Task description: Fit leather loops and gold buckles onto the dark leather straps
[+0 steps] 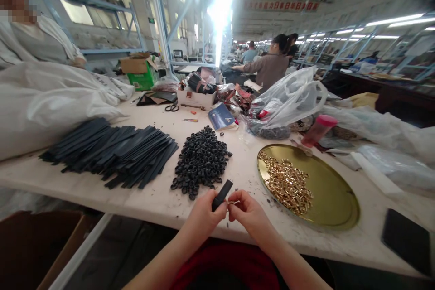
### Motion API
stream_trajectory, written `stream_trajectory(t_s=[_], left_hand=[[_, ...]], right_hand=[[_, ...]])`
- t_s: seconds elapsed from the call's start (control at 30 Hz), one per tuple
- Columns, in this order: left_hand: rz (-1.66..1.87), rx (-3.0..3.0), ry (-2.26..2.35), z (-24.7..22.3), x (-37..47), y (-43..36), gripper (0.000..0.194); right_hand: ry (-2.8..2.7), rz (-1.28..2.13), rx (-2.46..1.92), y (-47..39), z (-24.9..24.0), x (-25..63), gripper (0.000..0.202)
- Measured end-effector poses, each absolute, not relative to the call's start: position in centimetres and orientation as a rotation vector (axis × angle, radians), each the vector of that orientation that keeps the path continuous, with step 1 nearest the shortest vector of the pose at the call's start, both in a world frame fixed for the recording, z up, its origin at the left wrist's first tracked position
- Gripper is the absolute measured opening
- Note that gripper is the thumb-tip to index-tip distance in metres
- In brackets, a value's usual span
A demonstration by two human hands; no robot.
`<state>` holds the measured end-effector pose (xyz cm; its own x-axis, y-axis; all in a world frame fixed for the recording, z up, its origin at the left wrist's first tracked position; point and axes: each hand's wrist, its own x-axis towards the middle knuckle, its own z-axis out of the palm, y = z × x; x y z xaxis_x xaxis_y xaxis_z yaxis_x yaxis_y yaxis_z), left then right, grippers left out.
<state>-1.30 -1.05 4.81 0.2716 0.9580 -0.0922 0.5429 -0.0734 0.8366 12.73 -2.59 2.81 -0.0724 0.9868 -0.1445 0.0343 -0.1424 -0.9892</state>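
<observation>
A workshop surface (142,204) spans the head view. Above its near edge, the left fingers (221,211) clasp a black strip (224,191), the right fingers (242,197) pinch a small gold piece (231,202); a gold tray (335,199) lies rightward.

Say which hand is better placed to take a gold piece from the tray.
Likely the right hand: it's nearer the gold pieces on the tray, while the left hand, farther off, grips a black strip. The right seems to pinch a small metal piece, though.

Black strap (223,194), black strips (118,152), black rings (201,161), gold fittings (288,185), olive-gold tray (335,199), blue booklet (221,116)
</observation>
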Motion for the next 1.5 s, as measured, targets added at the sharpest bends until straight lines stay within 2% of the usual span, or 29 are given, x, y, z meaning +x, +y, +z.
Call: stream_trajectory(t_s=[0.2,0.27,0.4,0.47,0.63,0.8,0.9,1.07,1.17,1.27,1.33,1.4,1.5], left_hand=[[0.671,1.776,1.364,4.8,-2.0,-1.9,0.017],[0.659,1.767,1.376,4.7,-2.4,-1.7,0.017],[0.626,1.723,1.391,4.3,-3.0,-1.0,0.015],[0.615,1.688,1.359,4.0,-3.0,-0.9,0.014],[0.486,1.508,1.258,3.3,-2.6,-1.0,0.013],[0.421,1.417,1.147,3.0,-2.9,-0.3,0.021],[0.476,1.542,1.214,3.0,-3.5,-0.1,0.029],[0.384,1.783,1.243,3.0,-3.4,-0.4,0.029],[0.422,1.762,1.183,3.1,-2.8,-0.6,0.026],[0.452,1.62,1.183,3.3,-2.4,-0.7,0.014],[0.44,1.498,1.174,3.5,-2.3,-0.8,0.016],[0.425,1.388,1.132,3.7,-2.4,-1.1,0.023],[0.442,1.275,1.085,4.1,-2.3,-1.7,0.027]], right_hand=[[-1.243,1.271,-1.287,-3.5,2.0,11.7,0.013],[-1.291,1.296,-1.207,-3.8,2.2,11.7,0.021],[-1.408,1.483,-1.089,-4.4,2.6,12.3,0.052],[-1.45,1.516,-1.119,-4.2,2.5,12.7,0.058],[-1.544,1.311,-1.324,-3.0,1.2,13.4,0.045],[-1.235,1.51,-1.193,-2.1,0.4,13.1,0.023],[-0.776,1.557,-1.154,-1.8,0.3,12.6,0.025],[-0.249,1.717,-1.035,-1.8,0.2,11.4,0.035],[-0.381,1.676,-1.086,-2.3,-0.1,10.8,0.029],[-0.719,1.401,-1.224,-3.0,-0.2,10.8,0.022],[-0.891,1.271,-1.287,-3.3,-0.2,11.0,0.022],[-0.946,1.277,-1.303,-3.6,0.1,11.1,0.024],[-0.854,1.458,-1.222,-4.0,0.8,11.0,0.024]])
